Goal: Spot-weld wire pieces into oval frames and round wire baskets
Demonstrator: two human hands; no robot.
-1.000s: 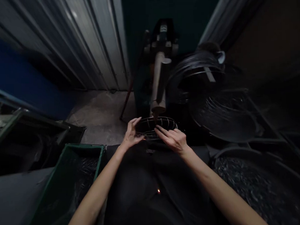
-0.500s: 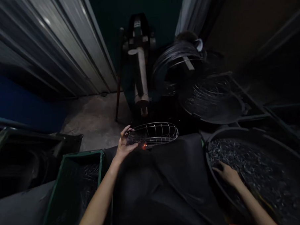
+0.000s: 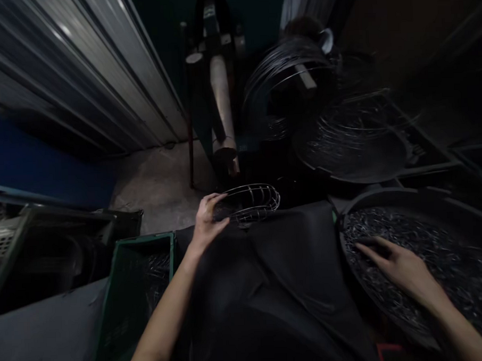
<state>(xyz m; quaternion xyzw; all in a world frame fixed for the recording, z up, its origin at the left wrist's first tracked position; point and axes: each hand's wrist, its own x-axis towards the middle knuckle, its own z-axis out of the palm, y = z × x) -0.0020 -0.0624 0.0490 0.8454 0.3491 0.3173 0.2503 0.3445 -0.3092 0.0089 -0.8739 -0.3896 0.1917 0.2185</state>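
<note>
My left hand grips the left end of a rounded wire cage, thumb below and fingers above. The cage is made of thin bright wires and sits tilted at the far edge of a dark cloth or apron, below the machine's tip. Over a round dark tub, my right hand has its thumb and fingertips drawn together. Whatever is between those fingertips is too small and dark to make out. Many small shiny metal pieces fill the tub.
A machine arm with a pale cylinder and copper-coloured tip points down ahead. Coiled wire hangs right of it, above a dark basin. A green crate with metal pieces stands left, beside dark bins.
An orange glow at the cage has gone. My left hand and the cage have shifted slightly; the cage has turned. My right hand has drawn its fingertips together over the tub. The view has moved.
</note>
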